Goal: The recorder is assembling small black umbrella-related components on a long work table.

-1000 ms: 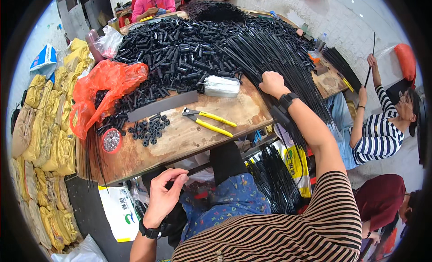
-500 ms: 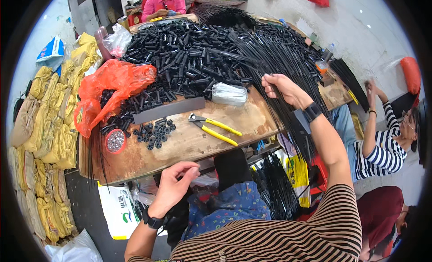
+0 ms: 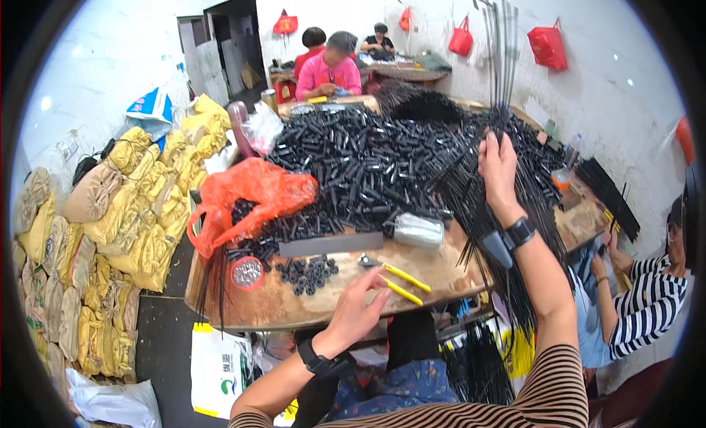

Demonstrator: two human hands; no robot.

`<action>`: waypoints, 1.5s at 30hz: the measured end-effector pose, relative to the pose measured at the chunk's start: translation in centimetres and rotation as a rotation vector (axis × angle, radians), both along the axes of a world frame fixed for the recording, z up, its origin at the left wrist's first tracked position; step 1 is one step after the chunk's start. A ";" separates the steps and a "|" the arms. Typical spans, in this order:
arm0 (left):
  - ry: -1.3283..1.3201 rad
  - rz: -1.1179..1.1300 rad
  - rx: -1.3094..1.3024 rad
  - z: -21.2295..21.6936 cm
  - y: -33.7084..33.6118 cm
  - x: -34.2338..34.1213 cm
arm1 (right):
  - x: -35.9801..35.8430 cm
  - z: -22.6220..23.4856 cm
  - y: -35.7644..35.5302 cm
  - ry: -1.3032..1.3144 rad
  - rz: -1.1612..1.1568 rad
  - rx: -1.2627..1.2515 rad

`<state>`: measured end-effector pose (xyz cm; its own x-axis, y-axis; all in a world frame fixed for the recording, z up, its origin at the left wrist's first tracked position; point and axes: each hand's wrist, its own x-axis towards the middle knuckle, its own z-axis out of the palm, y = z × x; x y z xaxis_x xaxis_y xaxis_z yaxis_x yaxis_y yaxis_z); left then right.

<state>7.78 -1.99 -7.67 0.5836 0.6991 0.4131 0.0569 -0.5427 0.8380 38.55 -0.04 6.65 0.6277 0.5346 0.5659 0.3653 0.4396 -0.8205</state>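
My right hand (image 3: 498, 167) is raised over the right side of the table, closed around a bundle of thin black rods (image 3: 502, 60) that stands upright out of the fist. More long black rods (image 3: 522, 281) hang over the table's edge beneath my right forearm. Near the front edge, my left hand (image 3: 357, 310) hovers with thumb and fingers apart and nothing visible between them. Its fingertips overlap the yellow-handled pliers (image 3: 407, 277) in the view; whether they touch, I cannot tell. A big heap of short black tubes (image 3: 346, 159) covers the middle of the table.
On the wooden table (image 3: 294, 310) lie a red plastic bag (image 3: 250, 196), a grey bar (image 3: 331, 244), small black rings (image 3: 305, 273), a red-rimmed dish (image 3: 246, 273) and a clear box (image 3: 419, 229). Yellow sacks (image 3: 147, 222) line the left. Co-workers sit behind and at the right (image 3: 654, 303).
My right hand has lifted a bundle of rods up and away from me. My left hand has moved forward and right, to the pliers. The view has tilted upward, showing more of the room.
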 end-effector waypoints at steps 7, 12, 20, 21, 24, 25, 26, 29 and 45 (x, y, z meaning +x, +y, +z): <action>-0.183 -0.149 -0.286 14.2 7.2 2.0 | 0.1 1.9 -0.6 -0.058 -0.088 0.217; -0.231 -0.152 -0.314 18.6 10.4 4.1 | 0.0 -4.7 -1.8 0.090 -0.056 0.088; -0.160 -0.163 -0.387 17.5 8.6 4.1 | 0.3 -8.2 -0.5 -0.143 -0.217 -0.018; -0.140 -0.165 -0.384 17.3 7.9 4.4 | 0.8 -7.3 -0.4 -0.214 -0.266 0.001; -0.109 -0.225 -0.450 16.3 6.7 5.0 | 2.3 -5.2 -0.8 -0.150 -0.249 -0.130; -0.100 -0.255 -0.475 16.1 6.4 4.9 | 2.2 -4.7 -0.9 -0.199 -0.271 -0.139; -0.087 -0.250 -0.464 16.0 6.0 5.0 | 2.0 -4.4 -1.0 -0.154 -0.217 -0.143; -0.088 -0.254 -0.465 16.0 5.7 5.6 | -0.1 -3.4 -3.1 0.082 -0.010 -0.126; -0.020 -0.365 -0.341 14.4 3.9 7.5 | -8.8 -1.6 -5.5 0.182 0.386 -0.131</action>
<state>15.32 1.93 6.69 0.8096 0.5478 0.2107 -0.1038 -0.2195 0.9701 29.72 -5.50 5.02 0.4510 0.8093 0.3763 0.0393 0.4032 -0.9143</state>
